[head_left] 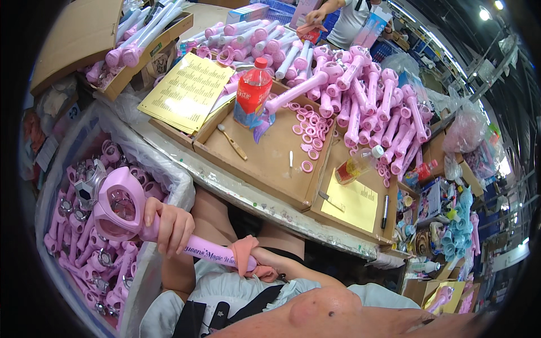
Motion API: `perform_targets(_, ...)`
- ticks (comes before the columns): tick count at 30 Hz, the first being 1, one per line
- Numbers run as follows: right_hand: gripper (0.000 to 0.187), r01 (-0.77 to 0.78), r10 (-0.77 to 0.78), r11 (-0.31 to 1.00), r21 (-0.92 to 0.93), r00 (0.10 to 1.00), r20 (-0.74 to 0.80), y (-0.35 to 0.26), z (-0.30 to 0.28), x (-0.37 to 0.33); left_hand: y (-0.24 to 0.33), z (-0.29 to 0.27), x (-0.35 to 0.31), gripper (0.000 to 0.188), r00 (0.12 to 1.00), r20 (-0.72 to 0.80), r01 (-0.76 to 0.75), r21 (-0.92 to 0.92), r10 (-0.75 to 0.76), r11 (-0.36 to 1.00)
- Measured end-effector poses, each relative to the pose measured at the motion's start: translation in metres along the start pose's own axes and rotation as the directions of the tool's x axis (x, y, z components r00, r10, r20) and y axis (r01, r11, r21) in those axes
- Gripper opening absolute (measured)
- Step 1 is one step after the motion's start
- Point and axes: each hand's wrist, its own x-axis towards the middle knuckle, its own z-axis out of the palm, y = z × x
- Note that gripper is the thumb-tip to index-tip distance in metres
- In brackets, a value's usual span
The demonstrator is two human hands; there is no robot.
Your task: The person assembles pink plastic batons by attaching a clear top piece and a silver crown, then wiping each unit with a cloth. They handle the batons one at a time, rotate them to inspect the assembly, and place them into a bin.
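Observation:
A pink toy wand (194,248) with a large ring-shaped head and a silver piece on its tip lies across my lap, tilted toward the left. My left hand (169,226) is wrapped round its handle just below the head. At the other end of the handle, my right hand (265,260) grips it through an orange cloth (244,257). The cloth hides part of the fingers. Beneath the wand's head, a lined bin (186,188) holds many similar pink wands with silver parts.
On the table, a cardboard tray (265,169) holds a red-labelled bottle (252,93), a toothbrush (232,142) and small pink rings (309,132). Beyond are piled pink wand parts (372,96). Yellow printed sheets (186,93) lie at left. Another person's hand (313,19) shows at the far side.

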Motion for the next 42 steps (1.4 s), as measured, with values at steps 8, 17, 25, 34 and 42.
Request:
perform_targets(8, 0.029, 0.418, -0.509, 0.819, -0.392, 0.846, -0.162, 0.000, -0.004, 0.015, 0.014, 0.021, -0.007, 0.066, 0.870, -0.460, 0.008, 0.372, 0.177, 0.928)
perform_targets(17, 0.018, 0.635, -0.964, 0.193, -0.748, 0.263, -0.026, -0.052, -0.002, -0.058, -0.028, 0.029, -0.021, 0.042, 0.098, -0.994, 0.874, 0.062, -0.051, 0.483)
perform_targets(25, 0.040, -0.037, -0.915, -0.294, -0.955, -0.277, 0.293, -0.073, 0.032, -0.055, -0.102, 0.004, -0.036, 0.035, 0.086, -0.982, 0.903, 0.005, -0.169, 0.430)
perform_targets(34, 0.048, 0.076, -0.837, -0.384, -0.920, -0.450, 0.312, -0.090, 0.012, -0.024, -0.091, 0.017, -0.028, 0.039, -0.019, -0.987, 0.948, -0.068, -0.157, 0.312)
perform_targets(42, 0.050, 0.118, -0.855, -0.442, -0.889, -0.355, 0.378, -0.090, 0.012, -0.038, -0.087, 0.019, -0.023, 0.058, 0.095, -0.989, 0.990, 0.083, -0.111, 0.113)
